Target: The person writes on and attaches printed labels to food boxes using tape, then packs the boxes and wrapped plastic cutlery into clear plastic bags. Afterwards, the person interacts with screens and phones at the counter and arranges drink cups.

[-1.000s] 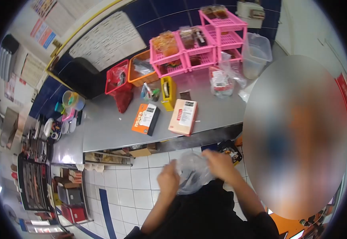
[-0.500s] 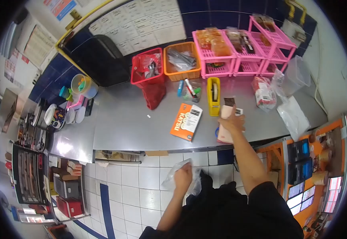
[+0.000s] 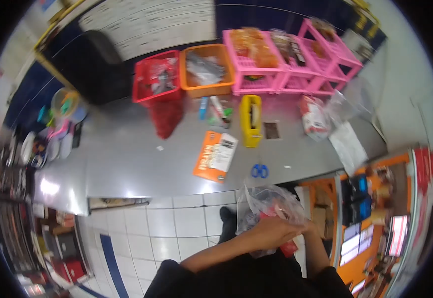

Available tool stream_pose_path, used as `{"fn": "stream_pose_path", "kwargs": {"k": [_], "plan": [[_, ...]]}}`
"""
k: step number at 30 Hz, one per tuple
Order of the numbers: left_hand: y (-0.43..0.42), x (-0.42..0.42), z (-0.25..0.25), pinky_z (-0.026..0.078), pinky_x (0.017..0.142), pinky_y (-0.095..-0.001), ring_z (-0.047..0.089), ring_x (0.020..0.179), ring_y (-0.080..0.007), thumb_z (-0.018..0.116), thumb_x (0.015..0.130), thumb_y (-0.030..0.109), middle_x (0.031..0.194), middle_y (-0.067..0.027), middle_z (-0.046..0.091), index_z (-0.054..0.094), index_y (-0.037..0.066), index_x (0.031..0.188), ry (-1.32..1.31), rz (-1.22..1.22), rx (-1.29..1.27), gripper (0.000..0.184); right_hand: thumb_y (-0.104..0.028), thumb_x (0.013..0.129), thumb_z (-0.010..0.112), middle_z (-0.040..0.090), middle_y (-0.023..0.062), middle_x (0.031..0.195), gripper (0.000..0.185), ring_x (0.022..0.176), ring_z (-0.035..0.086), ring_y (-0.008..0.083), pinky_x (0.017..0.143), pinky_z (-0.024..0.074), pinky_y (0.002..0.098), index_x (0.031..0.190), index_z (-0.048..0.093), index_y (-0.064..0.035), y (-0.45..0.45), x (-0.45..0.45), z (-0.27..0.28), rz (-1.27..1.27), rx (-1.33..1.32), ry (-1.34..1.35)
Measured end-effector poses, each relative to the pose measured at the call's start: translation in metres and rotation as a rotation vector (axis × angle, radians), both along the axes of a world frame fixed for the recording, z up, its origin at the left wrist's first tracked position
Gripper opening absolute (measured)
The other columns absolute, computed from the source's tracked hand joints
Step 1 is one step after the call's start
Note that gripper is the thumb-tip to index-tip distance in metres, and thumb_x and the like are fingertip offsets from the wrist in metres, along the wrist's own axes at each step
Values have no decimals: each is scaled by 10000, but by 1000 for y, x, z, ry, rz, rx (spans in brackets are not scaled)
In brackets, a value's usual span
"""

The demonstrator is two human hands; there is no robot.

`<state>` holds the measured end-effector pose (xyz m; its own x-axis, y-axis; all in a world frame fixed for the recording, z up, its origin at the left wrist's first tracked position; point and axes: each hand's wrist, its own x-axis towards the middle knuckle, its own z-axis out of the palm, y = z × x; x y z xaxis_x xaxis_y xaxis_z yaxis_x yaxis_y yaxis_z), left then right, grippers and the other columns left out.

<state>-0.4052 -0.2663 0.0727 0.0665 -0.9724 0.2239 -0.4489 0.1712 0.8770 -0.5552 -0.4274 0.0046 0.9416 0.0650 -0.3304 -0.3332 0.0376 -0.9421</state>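
A person in black sleeves stands by a shiny metal table (image 3: 117, 161), with a thin, clear plastic bag (image 3: 248, 208) in front of their tummy. The bag is just off the table's front edge, over the floor. It is crinkly and puffy, with bright streaks where the light hits it. Something red (image 3: 289, 248) pokes out under the hands, and more red shows through the plastic; I can't tell its whole shape.

The left hand (image 3: 268, 232) is curled in and holding the bag, with its back to me. The right hand (image 3: 305, 229) is right up against it at the side of the bag. Its fingers are blurry and partly hidden, so I can't tell how tightly they are closed.

On the table, near the bag, are scissors (image 3: 259, 172) with two round blue handles. Beside them sits a flat-sided orange card box (image 3: 207, 166) with a white label. A long, smooth yellow tape holder (image 3: 250, 136) stands behind the scissors, next to a flat, dark little packet (image 3: 272, 130). At the back are a red basket (image 3: 138, 89), an orange basket (image 3: 206, 91) and pink plastic racks (image 3: 263, 73) full of holes.
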Motion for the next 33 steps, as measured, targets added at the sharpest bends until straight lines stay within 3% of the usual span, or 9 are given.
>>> {"fn": "stream_pose_path", "kwargs": {"k": [4, 7, 11, 12, 18, 21, 25, 27, 33], "plan": [[3, 2, 36, 549, 744, -446, 663, 865, -368, 623, 897, 146, 1039, -154, 681, 598, 170, 1318, -12, -109, 129, 423, -288, 836, 754, 495, 103, 1342, 857, 1242, 496, 239, 1006, 455, 370, 1529, 285, -107, -11, -10, 15, -1049, 309, -137], [-2, -9, -30, 555, 745, -415, 677, 876, -350, 667, 844, 120, 1035, -171, 676, 622, 113, 1253, -77, 316, 270, 412, -337, 893, 680, 532, 56, 1213, 708, 1034, 562, 187, 756, 508, 299, 1478, 339, -129, -19, 21, 35, -1622, 661, -344], [-15, -11, -6, 548, 725, -348, 680, 839, -282, 707, 814, 92, 968, -153, 664, 640, 68, 1196, 163, 346, 192, 389, -309, 912, 651, 561, 70, 1218, 554, 1063, 579, 183, 803, 521, 410, 1397, 424, -167, -69, 9, 14, -1968, 163, -107], [-19, -10, 12, 543, 723, -332, 677, 834, -261, 720, 812, 92, 955, -141, 662, 644, 62, 1185, 192, 298, 158, 383, -312, 900, 662, 562, 74, 1233, 590, 1063, 584, 192, 816, 517, 404, 1414, 411, -170, -74, -15, -8, -1644, -516, 141], [-77, 6, 39, 532, 891, -325, 656, 1035, -221, 724, 862, 107, 1175, -133, 652, 606, 40, 1266, 483, 429, -48, 427, -269, 931, 632, 528, 160, 1368, 580, 1178, 570, 276, 980, 482, 424, 1448, 415, -118, -146, -5, -74, -1612, 61, -9], [-93, 60, 68, 483, 980, -358, 635, 1094, -241, 683, 900, 96, 1295, -151, 619, 584, 10, 1283, 133, 697, -157, 405, -255, 963, 612, 551, 152, 1338, 498, 1101, 593, 222, 913, 498, 365, 1405, 458, -85, -125, 40, 65, -1451, 163, -10], [-90, 161, 25, 518, 818, -280, 653, 918, -153, 607, 948, 64, 1056, -86, 661, 608, -26, 1166, 537, 1141, -130, 236, -226, 996, 562, 650, 131, 1065, 298, 876, 634, 202, 823, 495, 315, 1208, 581, -17, -155, 23, 127, -1083, -211, -11], [-72, 235, 10, 523, 740, -275, 653, 838, -142, 599, 946, 62, 994, -70, 669, 615, -27, 1144, 524, 1246, -173, 217, -218, 975, 589, 623, 76, 861, 234, 691, 573, 148, 690, 448, 265, 1061, 608, 0, -170, 13, 127, -1164, -571, -268], [-28, 505, -77, 539, 750, -361, 682, 856, -247, 679, 878, 162, 929, -124, 695, 639, -16, 1117, -76, 1482, -90, 301, -272, 989, 580, 483, 65, 744, 239, 686, 538, 232, 617, 450, 363, 830, 508, -108, -126, 100, 186, -1468, -700, -495]]}}
